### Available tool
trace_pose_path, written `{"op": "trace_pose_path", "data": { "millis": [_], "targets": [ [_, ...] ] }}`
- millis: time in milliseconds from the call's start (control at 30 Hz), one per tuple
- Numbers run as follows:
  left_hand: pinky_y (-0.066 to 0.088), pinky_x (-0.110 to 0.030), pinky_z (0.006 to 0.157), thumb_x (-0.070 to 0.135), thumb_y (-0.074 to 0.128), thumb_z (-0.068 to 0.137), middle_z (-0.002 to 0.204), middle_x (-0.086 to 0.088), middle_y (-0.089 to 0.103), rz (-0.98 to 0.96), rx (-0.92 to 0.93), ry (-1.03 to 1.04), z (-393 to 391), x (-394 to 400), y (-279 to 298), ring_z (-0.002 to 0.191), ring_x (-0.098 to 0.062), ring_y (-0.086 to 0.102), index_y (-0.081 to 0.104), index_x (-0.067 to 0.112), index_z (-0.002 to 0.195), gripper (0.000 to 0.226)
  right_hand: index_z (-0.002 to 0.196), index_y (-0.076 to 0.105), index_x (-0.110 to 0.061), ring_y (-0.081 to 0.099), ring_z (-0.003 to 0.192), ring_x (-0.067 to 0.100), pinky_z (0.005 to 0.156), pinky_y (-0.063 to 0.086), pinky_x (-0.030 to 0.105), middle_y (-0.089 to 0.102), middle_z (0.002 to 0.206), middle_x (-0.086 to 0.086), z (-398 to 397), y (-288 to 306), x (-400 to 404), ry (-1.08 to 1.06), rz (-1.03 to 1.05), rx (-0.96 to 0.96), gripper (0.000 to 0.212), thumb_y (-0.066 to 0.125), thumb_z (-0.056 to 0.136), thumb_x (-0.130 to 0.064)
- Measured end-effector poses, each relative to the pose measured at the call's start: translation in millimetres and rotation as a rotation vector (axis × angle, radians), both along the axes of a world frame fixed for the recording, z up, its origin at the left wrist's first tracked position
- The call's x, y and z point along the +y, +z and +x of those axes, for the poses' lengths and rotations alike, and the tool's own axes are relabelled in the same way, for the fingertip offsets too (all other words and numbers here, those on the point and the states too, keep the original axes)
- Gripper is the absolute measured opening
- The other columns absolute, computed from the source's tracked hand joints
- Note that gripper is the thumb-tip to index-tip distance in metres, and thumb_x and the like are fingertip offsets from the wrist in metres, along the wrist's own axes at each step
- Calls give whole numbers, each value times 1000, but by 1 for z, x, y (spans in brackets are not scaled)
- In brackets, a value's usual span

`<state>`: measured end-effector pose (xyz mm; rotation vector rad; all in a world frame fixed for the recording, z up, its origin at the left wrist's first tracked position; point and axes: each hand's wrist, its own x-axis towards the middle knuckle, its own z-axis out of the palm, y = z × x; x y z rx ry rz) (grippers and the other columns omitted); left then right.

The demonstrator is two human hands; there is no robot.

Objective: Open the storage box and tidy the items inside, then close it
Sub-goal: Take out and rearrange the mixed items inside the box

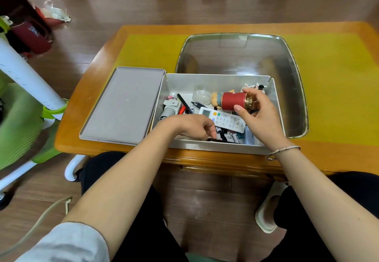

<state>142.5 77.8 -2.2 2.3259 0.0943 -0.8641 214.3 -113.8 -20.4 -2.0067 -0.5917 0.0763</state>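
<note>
Both bare forearms reach from the lap into the open storage box [217, 149] on the counter [328, 89]. Its grey lid [125, 106] lies flat just left of the box. Right hand [258, 111] fingers curl round a red bottle with a gold cap [233, 101], held above the box's right half. Left hand [191, 126] fingers dip curled toward small items by the box's near wall, beside the white remote [224, 120]; what they grasp I cannot tell. Best stand the bottle against the box's wall, then line up the pens [185, 104]
</note>
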Motion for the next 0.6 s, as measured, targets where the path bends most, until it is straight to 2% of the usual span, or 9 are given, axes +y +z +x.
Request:
{"op": "trace_pose_path", "data": {
  "millis": [167, 300, 400, 533, 600],
  "targets": [
    [49, -32, 91, 5, 58, 89, 101, 4, 60, 70, -27, -7, 0, 1, -7, 97, -16, 58, 60, 19, 118, 32, 124, 46, -33, 48, 109, 9, 94, 50, 37, 44, 119, -14, 0, 0, 0, 8, 0, -6, 44, 66, 86, -26],
    [48, -26, 83, 3, 55, 88, 90, 9, 60, 85, -65, -43, 0, 0, -9, 87, -12, 58, 64, 22, 119, 37, 120, 44, -39, 47, 108, 10, 94, 50, 39, 43, 118, -14, 0, 0, 0, 15, 9, -9, 43, 67, 86, -26],
    [45, -18, 77, 8, 55, 91, 83, 13, 59, 46, -119, -25, -1, -2, -11, 78, -3, 56, 66, 24, 116, 31, 121, 45, -36, 48, 110, 10, 94, 50, 39, 44, 119, -13, 0, 1, 1, 14, 23, -11, 43, 67, 85, -25],
    [43, -18, 71, 17, 57, 94, 77, 14, 58, 0, -180, 43, -2, -6, -15, 72, -2, 54, 70, 22, 108, 20, 123, 45, -35, 48, 107, 7, 91, 51, 32, 45, 120, -12, 1, -1, 0, 17, 14, -24, 44, 67, 86, -27],
    [42, -19, 69, 17, 58, 94, 79, 13, 57, 9, -200, 56, -2, -8, -18, 74, -4, 54, 68, 21, 105, 15, 124, 46, -35, 48, 104, 3, 86, 49, 20, 46, 121, -9, 2, -1, -1, 4, 14, -44, 43, 66, 86, -28]
  ]
}}
